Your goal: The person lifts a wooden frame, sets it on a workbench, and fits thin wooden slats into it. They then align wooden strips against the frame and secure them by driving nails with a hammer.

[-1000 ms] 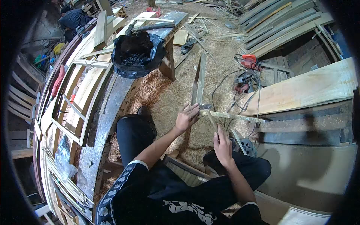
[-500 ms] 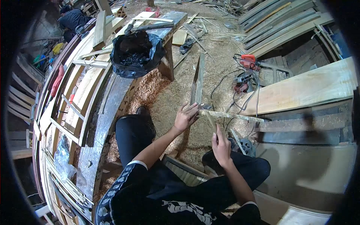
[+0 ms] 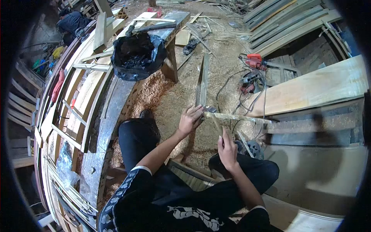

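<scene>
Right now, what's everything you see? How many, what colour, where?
Hammer: 1, grey and tan, centre
Wood strips: at least 2, pale, centre
Boards: many, pale and dark, both sides
Workbench: 1, grey, left
Bag: 1, black, on workbench
Crumpled plastic: 1, clear, lower left
Long tool: 1, red, left
Power tools: at least 2, reddish, upper right
Shavings: uncountable, tan, ground
Co-worker: 1, dark clothes, top left
Legs: 2, dark, below
Left hand: 1, bare, centre
Right hand: 1, bare, on hammer

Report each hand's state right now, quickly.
Left hand: at the wooden strip's near end; whether closed on it cannot be told.
Right hand: closed, holding a hammer.
</scene>
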`<state>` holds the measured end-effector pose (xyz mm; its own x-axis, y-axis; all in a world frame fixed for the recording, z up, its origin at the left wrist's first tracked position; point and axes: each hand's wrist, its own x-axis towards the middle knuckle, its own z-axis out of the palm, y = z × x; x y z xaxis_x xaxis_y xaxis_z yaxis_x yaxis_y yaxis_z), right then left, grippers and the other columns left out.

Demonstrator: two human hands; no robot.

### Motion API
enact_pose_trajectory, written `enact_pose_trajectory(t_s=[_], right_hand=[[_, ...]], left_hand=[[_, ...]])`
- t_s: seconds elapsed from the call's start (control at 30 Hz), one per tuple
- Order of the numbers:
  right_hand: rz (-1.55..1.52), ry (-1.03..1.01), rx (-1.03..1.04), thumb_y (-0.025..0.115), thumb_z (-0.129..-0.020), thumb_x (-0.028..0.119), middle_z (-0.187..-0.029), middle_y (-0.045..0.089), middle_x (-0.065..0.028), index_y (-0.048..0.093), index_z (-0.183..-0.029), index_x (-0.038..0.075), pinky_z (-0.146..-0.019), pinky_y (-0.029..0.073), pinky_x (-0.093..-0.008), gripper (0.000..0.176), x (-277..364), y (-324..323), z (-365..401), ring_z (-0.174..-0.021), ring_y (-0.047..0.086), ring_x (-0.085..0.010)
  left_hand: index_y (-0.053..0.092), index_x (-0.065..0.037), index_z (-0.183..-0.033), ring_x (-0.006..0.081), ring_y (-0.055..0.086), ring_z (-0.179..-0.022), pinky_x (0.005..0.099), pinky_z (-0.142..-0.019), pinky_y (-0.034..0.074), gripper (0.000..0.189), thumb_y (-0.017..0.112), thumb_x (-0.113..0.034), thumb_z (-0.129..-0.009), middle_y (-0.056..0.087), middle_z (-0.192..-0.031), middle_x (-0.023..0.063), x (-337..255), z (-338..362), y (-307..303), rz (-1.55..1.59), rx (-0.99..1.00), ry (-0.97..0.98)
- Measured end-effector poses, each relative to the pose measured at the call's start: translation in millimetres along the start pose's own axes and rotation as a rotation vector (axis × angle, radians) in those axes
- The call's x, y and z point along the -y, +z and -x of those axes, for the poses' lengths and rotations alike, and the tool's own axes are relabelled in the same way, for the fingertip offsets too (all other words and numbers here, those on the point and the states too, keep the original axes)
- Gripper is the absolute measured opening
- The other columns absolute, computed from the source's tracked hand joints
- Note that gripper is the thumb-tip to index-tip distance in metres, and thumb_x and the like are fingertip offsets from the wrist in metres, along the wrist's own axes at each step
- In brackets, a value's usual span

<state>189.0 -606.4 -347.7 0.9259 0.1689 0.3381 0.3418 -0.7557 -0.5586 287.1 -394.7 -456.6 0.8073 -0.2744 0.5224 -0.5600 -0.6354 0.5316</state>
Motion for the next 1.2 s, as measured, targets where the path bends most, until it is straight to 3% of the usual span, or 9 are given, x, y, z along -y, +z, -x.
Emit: enact_pose_trajectory(t_s=[0.07, 0.2, 0.33, 0.43, 0.63, 0.77, 0.87, 0.97, 1.2], right_hand=[[0.136, 0.176, 0.319, 0.056, -0.096, 0.012, -0.118, 0.063, -0.026, 0.048, -0.14, 0.003, -0.078, 0.056, -0.0451, 0.046, 0.8, -4.2, -6.5, -0.099, 0.066, -0.0413], [0.028, 0.03, 0.041, 0.054, -0.097, 0.015, -0.11, 0.065, -0.0269, 0.048, -0.14, 0.005, -0.074, 0.056, -0.0459, 0.044, -3.6, 4.2, -1.0, -0.091, 0.067, -0.0423], [0.16, 0.217, 0.315, 0.055, -0.097, 0.015, -0.105, 0.066, -0.0244, 0.049, -0.14, 0.005, -0.069, 0.056, -0.0456, 0.044, 2.8, -0.9, -8.0, -0.084, 0.068, -0.0396], [0.071, -0.07, -0.057, 0.055, -0.097, 0.016, -0.098, 0.067, -0.0223, 0.049, -0.14, 0.008, -0.064, 0.054, -0.0463, 0.044, -2.8, 5.5, -10.0, -0.077, 0.067, -0.0392], [0.176, 0.156, 0.275, 0.055, -0.097, 0.016, -0.107, 0.067, -0.0225, 0.048, -0.141, 0.006, -0.069, 0.056, -0.0444, 0.045, -1.8, -0.9, -4.0, -0.084, 0.068, -0.0383], [0.055, -0.077, -0.045, 0.053, -0.099, 0.019, -0.094, 0.065, -0.0213, 0.045, -0.145, 0.007, -0.055, 0.052, -0.0444, 0.048, -7.5, 9.9, -1.0, -0.065, 0.065, -0.0357], [0.166, 0.059, 0.224, 0.054, -0.098, 0.017, -0.097, 0.066, -0.0218, 0.045, -0.144, 0.006, -0.057, 0.053, -0.0434, 0.048, -10.4, 5.6, 3.3, -0.069, 0.066, -0.0357], [0.063, -0.109, -0.055, 0.055, -0.097, 0.015, -0.099, 0.066, -0.0222, 0.046, -0.143, 0.005, -0.059, 0.054, -0.0444, 0.047, -3.9, 6.3, -1.3, -0.071, 0.067, -0.0366], [0.061, -0.137, -0.075, 0.055, -0.097, 0.014, -0.102, 0.065, -0.0239, 0.045, -0.143, 0.004, -0.061, 0.054, -0.0448, 0.048, -9.2, 7.0, -1.3, -0.073, 0.066, -0.039]], left_hand=[[0.068, -0.004, -0.115, 0.0227, 0.057, -0.126, 0.0472, -0.109, 0.036, 0.036, 0.072, -0.016, -0.082, 0.066, -0.126, 0.0104, -0.1, -3.6, 1.8, 0.011, -0.016, 0.001], [0.067, -0.003, -0.114, 0.0238, 0.058, -0.125, 0.0472, -0.108, 0.037, 0.037, 0.074, -0.014, -0.079, 0.067, -0.123, 0.0115, 1.1, -10.2, -3.9, -0.019, -0.031, 0.027], [0.067, -0.004, -0.114, 0.0251, 0.059, -0.124, 0.0472, -0.107, 0.038, 0.036, 0.074, -0.014, -0.08, 0.068, -0.122, 0.0113, -4.6, -6.6, -2.4, 0.001, -0.02, 0.028], [0.067, -0.005, -0.116, 0.0249, 0.058, -0.125, 0.0472, -0.106, 0.038, 0.038, 0.073, -0.015, -0.081, 0.068, -0.122, 0.011, 5.5, -11.4, -1.2, -0.017, -0.043, 0.03], [0.065, -0.01, -0.123, 0.0236, 0.058, -0.125, 0.0476, -0.107, 0.037, 0.043, 0.072, -0.018, -0.082, 0.066, -0.126, 0.0086, 4.6, -8.2, -0.9, -0.049, -0.01, 0.03], [0.064, -0.011, -0.125, 0.0229, 0.056, -0.127, 0.0481, -0.108, 0.036, 0.044, 0.072, -0.019, -0.082, 0.066, -0.127, 0.009, 3.5, -2.5, -0.8, -0.027, -0.007, 0.027], [0.064, -0.009, -0.125, 0.0228, 0.055, -0.128, 0.0484, -0.109, 0.035, 0.045, 0.072, -0.018, -0.081, 0.065, -0.127, 0.0098, -2.0, -1.7, -2.6, -0.013, 0.004, 0.028], [0.064, -0.006, -0.122, 0.0226, 0.055, -0.129, 0.0478, -0.11, 0.035, 0.043, 0.071, -0.016, -0.081, 0.066, -0.127, 0.0096, -0.3, -3.2, -3.5, -0.023, 0.013, 0.014], [0.066, -0.008, -0.119, 0.0219, 0.055, -0.129, 0.0469, -0.11, 0.035, 0.039, 0.071, -0.014, -0.081, 0.064, -0.131, 0.0076, 0.5, 1.3, 0.6, -0.004, -0.02, 0.013]])
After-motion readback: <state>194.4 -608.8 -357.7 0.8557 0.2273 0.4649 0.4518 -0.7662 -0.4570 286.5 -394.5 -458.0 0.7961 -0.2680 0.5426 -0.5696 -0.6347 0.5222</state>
